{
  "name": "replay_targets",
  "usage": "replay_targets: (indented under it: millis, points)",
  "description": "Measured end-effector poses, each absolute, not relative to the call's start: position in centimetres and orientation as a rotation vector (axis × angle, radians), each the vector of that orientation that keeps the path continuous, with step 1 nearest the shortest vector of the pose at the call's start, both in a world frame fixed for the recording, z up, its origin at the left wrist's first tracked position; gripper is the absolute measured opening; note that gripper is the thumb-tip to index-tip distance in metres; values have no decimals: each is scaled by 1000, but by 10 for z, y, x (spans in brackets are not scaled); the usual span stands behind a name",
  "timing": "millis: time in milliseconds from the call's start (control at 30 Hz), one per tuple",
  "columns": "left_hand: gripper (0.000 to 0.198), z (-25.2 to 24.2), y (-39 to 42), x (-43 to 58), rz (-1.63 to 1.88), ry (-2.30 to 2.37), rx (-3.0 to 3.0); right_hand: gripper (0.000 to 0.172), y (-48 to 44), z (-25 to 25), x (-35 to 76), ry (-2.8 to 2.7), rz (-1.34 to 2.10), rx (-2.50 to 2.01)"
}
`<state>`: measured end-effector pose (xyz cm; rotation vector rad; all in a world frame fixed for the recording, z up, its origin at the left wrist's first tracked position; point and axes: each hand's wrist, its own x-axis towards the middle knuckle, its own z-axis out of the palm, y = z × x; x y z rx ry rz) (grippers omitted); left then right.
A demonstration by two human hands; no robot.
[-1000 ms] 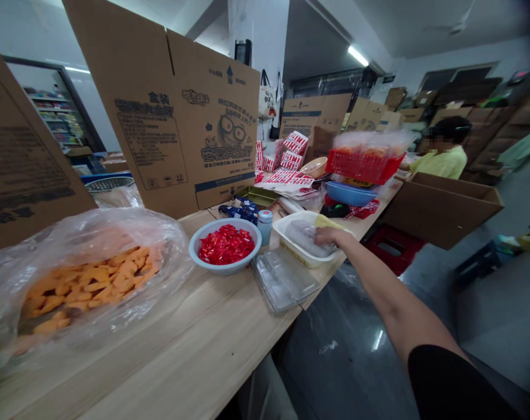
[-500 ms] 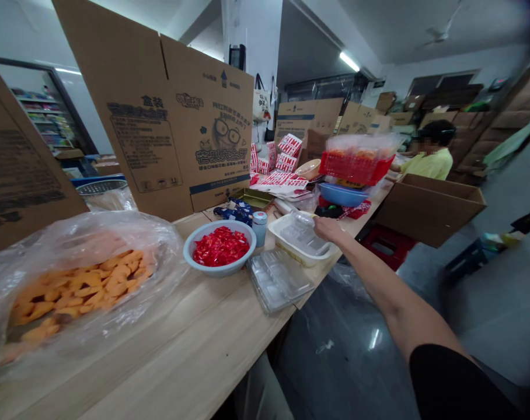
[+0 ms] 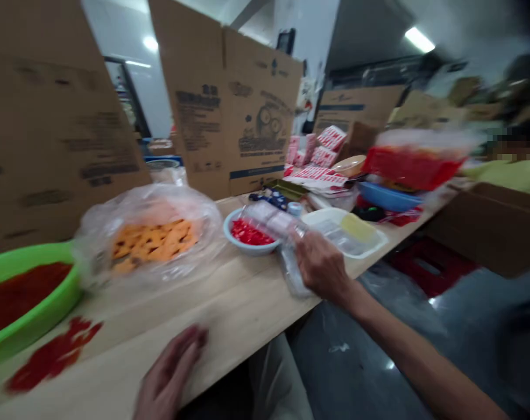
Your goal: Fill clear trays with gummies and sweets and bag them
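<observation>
**A:** Start with the right hand. What has it got?

**B:** It's closed around a clear moulded plastic tray, which slants up and away to the left. In this view, the tray crosses in front of a pale blue round bowl holding small red pieces.

**A:** And the left hand?

**B:** Open, fingers spread, holding nothing, right by the near edge of the pale wooden table. It's blurred, so I can't tell whether it's touching the wood.

**A:** What's closest to that one?

**B:** Loose bright red pieces lying on the tabletop, just beside a bright green plastic basin filled with a dark red mass.

**A:** Further along the table?

**B:** A clear plastic bag of orange pieces sits behind the basin. Past the right hand is a white rectangular tray, then a blue plastic bowl and a red plastic basket. Tall brown cardboard boxes stand along the far side. At the right edge, there's a co-worker in a yellow top.
</observation>
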<state>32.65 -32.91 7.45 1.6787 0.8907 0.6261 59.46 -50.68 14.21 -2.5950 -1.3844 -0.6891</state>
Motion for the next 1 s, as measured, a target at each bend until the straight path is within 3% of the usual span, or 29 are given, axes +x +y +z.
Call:
replay_targets:
  millis: [67, 167, 300, 433, 533, 833, 1000]
  points:
    - [67, 76, -338, 341, 406, 643, 1101, 53, -476, 115, 532, -1685, -547, -2375]
    - [58, 66, -329, 358, 641, 650, 750, 52, -444, 87, 459, -1912, -294, -2101]
    - [48, 47, -304, 339, 839, 817, 695, 49, -422, 76, 419, -1764, 80, -1998]
    - [45, 49, -298, 309, 792, 818, 823, 72, -401, 57, 418, -1479, 401, -2023]
    - [41, 57, -301, 302, 722, 723, 857, 78, -383, 36, 421, -1404, 668, -1830]
    - [41, 58, -299, 306, 800, 716, 538, 96, -364, 22, 398, -985, 971, -1381]
    - [45, 56, -300, 307, 724, 602, 440, 93, -359, 23, 390, -694, 998, -1127]
